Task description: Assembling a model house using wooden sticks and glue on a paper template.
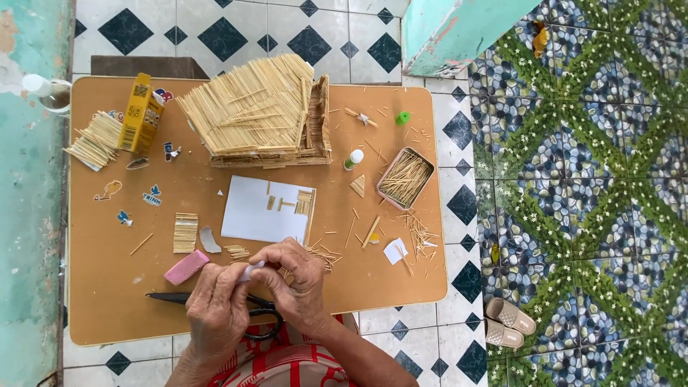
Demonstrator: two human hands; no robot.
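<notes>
Head view looks straight down on our low square brown cardboard-topped table [107, 301], where our left hand [218, 312] and right hand [297, 287] meet at the near edge. Both sets of fingers are pinched together around a small white scrap, likely paper or tape [252, 269], which sits between the fingertips just above the table surface; the left thumb and forefinger grip one end and the right fingers close on the other, with a few thin wooden toothpick sticks [320, 256] fanning out beside the right hand. We judge the step in hand to be fiddly finger work on this scrap, and any further handling calls for a steady pinch, since the piece is tiny and partly hidden by our fingers. It looks pale, short and slightly curled; more we cannot tell. Under our wrists lie black-handled scissors [215, 299], and a pink oblong eraser-like block [186, 266] rests just left of the left hand. Further off stand a large model roof built of toothpicks [251, 107], a white paper sheet [258, 211] carrying glued sticks, a shallow pink-rimmed tin of toothpicks [405, 178], a yellow cardboard box [140, 115] and a small white-capped green glue bottle [353, 159].
</notes>
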